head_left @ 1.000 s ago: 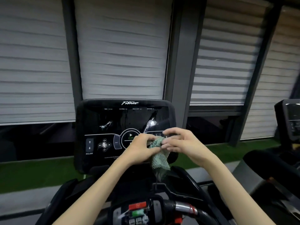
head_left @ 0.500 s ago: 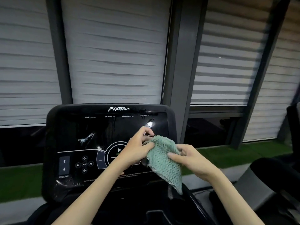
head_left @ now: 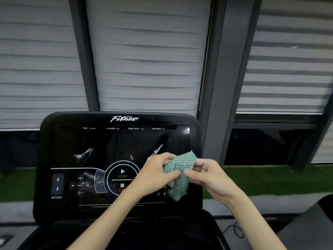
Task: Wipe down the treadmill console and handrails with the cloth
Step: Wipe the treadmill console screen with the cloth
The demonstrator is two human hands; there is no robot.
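A black treadmill console (head_left: pixel 100 141) with a glossy touch panel fills the lower middle of the head view; smears show on its screen. In front of its right part I hold a bunched pale green knitted cloth (head_left: pixel 181 168). My left hand (head_left: pixel 156 175) pinches the cloth's left side between thumb and fingers. My right hand (head_left: pixel 209 173) grips its right side with curled fingers. The cloth's lower end hangs over the panel's right controls. The handrails are out of view.
Window blinds (head_left: pixel 147 60) and dark grey frame posts (head_left: pixel 214 87) stand behind the console. A strip of green turf (head_left: pixel 270 179) runs along the floor beyond it. A black cable (head_left: pixel 234 230) lies on the floor at lower right.
The camera has tilted up and closed in on the console. The cloth, spread out half a second ago, is now bunched tighter between both hands, which sit further right over the panel.
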